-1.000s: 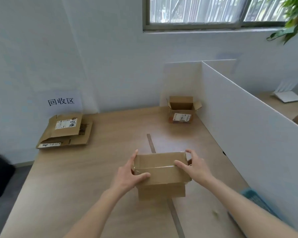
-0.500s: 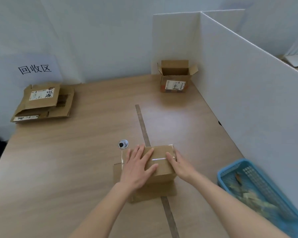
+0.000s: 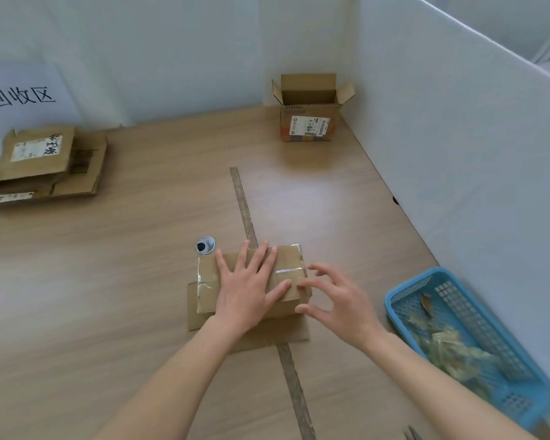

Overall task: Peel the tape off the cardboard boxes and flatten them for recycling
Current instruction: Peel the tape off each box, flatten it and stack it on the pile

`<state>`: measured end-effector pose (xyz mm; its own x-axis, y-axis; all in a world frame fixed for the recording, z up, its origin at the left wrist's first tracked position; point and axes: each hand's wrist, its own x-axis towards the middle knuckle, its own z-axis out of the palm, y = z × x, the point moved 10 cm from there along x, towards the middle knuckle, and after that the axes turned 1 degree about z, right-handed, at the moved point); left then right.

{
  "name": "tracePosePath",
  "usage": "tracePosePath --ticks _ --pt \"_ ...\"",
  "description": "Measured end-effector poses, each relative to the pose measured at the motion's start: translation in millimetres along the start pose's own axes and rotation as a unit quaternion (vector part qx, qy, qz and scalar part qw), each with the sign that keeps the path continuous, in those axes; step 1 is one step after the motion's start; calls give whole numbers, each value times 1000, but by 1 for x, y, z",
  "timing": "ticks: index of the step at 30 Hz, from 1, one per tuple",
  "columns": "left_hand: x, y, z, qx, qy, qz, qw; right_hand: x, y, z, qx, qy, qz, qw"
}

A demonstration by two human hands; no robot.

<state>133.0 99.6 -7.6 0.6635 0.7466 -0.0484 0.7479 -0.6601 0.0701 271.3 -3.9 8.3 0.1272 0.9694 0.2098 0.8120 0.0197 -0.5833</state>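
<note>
Taped cardboard box point(image 3: 254, 281), near centre of table point(image 3: 108, 281).
Left hand point(image 3: 248, 290) pressing flat on top; right hand point(image 3: 337, 300), fingers loosely curled and empty, nearing clear tape point(image 3: 288, 270) running left-right.

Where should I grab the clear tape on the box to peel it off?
Pinch the clear tape at its right end, where it wraps over the taped box's edge. Come from the right: the right hand is already there, and the left hand pins the top.
</note>
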Motion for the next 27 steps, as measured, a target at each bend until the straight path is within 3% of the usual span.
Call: tracePosePath --ticks 6,12,18,27 --pt "-2 2 -2 7 1 -1 1000 -2 -28 -16 -52 57 -78 994" --pt "-3 1 -3 4 1 0 1000 -2 -49 -14 -126 23 -144 981" --pt "-4 1 -1 1 0 -3 1000 -4 -34 -14 -80 -14 -83 993" --pt "-3 0 1 -4 5 -2 1000 3 -55 -14 -152 -4 -143 978"
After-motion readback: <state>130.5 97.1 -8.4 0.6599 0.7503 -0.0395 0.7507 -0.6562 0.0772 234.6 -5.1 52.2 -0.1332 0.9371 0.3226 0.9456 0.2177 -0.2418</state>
